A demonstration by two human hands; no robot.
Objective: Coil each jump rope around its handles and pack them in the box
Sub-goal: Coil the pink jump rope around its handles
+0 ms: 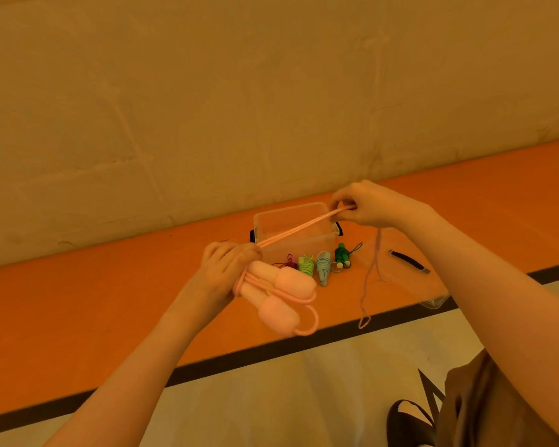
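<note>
The clear plastic box [296,232] stands open on the orange floor strip [110,301] close to the wall [239,91], and everything else lies around it. In front of the box, the left hand [221,272] curls its fingers round the two pink handles [281,293] of a jump rope, held side by side with a few turns of cord already round them. From that hand a doubled stretch of pink rope [299,229] runs taut across the box's open top to the right hand [365,204], which pinches it just above the box's right rim; the loose end dangles down to the right of the box. Against the box's front wall sit four coiled ropes: dark red [289,262], light green [306,264], pale blue [322,266], dark green [342,257]. Farther right of the box lies a black strap [409,261].
</note>
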